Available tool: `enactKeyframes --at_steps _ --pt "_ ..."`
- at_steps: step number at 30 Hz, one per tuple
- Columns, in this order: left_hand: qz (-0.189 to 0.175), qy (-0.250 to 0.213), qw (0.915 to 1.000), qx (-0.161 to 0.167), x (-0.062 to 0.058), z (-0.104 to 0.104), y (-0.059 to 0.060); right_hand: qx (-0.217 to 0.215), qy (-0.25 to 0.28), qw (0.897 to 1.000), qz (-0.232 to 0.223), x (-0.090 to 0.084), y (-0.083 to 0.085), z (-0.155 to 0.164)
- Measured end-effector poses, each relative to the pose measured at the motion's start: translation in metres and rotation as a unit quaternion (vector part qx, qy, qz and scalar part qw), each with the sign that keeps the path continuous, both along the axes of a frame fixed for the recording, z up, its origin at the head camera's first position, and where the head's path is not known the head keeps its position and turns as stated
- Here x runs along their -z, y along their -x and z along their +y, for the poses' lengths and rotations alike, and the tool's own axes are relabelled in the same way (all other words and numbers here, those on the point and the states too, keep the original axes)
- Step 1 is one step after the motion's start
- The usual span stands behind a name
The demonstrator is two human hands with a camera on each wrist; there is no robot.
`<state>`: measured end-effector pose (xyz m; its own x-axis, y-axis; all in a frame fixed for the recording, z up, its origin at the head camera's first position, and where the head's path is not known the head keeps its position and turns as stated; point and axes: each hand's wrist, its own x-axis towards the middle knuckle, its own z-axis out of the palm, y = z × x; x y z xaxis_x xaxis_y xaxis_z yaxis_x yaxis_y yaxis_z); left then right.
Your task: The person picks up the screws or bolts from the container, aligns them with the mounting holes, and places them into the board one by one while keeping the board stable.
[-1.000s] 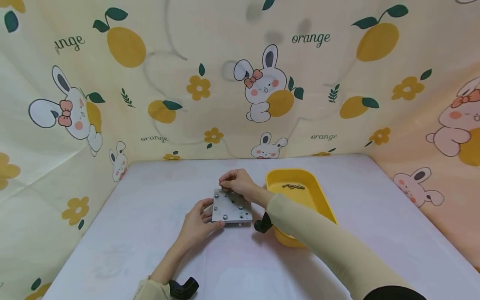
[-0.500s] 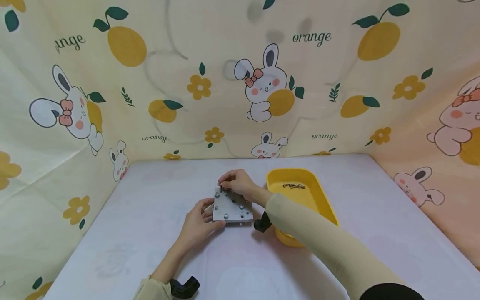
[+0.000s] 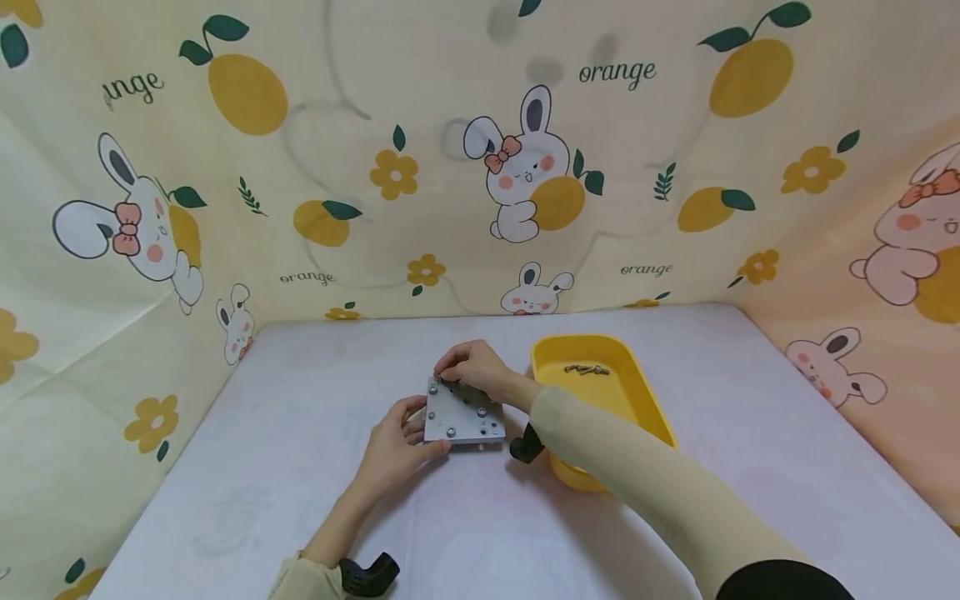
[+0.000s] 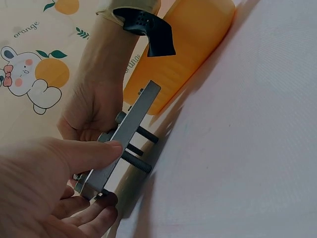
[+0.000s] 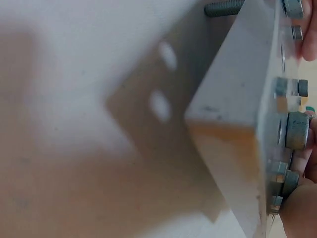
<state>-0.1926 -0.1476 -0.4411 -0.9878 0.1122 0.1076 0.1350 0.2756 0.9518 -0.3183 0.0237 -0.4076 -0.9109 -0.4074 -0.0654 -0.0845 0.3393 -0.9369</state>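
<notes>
nothing much shifts: left hand [image 3: 395,450] still grips the metal plate [image 3: 461,414] beside the yellow tray [image 3: 637,387]; right hand [image 3: 474,367] pinches a bolt [image 3: 442,379] at the plate's far corner.

Pale lilac surface [image 3: 300,467]. Near its middle, metal plate [image 3: 461,414], standing on bolts. Just beside it, toward the right edge, yellow tray [image 3: 645,406].
</notes>
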Motion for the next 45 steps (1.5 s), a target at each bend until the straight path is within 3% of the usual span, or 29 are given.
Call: enactKeyframes --at_steps 16,23,27,31,38,45 --pt "-0.009 -0.006 0.9999 -0.002 0.001 -0.001 0.001 0.029 -0.002 0.999 -0.021 -0.007 -0.005 -0.003" --pt "-0.009 0.005 0.9999 -0.006 0.001 -0.001 0.0 -0.002 0.003 1.0 0.017 -0.034 -0.008 0.017" --pt "-0.011 0.008 0.9999 -0.007 0.0 0.001 0.0 -0.02 0.036 0.998 0.042 -0.059 -0.011 0.046" --pt "-0.007 0.015 0.9998 -0.01 0.0 0.001 0.0 -0.006 0.048 0.998 0.051 -0.075 -0.017 0.085" --pt "-0.011 0.017 0.9996 -0.021 -0.002 -0.001 -0.003 0.034 -0.005 0.999 0.01 -0.061 -0.017 0.147" --pt "-0.006 0.006 0.9999 -0.01 -0.001 -0.001 -0.001 0.066 -0.04 0.997 0.029 -0.045 -0.008 0.18"
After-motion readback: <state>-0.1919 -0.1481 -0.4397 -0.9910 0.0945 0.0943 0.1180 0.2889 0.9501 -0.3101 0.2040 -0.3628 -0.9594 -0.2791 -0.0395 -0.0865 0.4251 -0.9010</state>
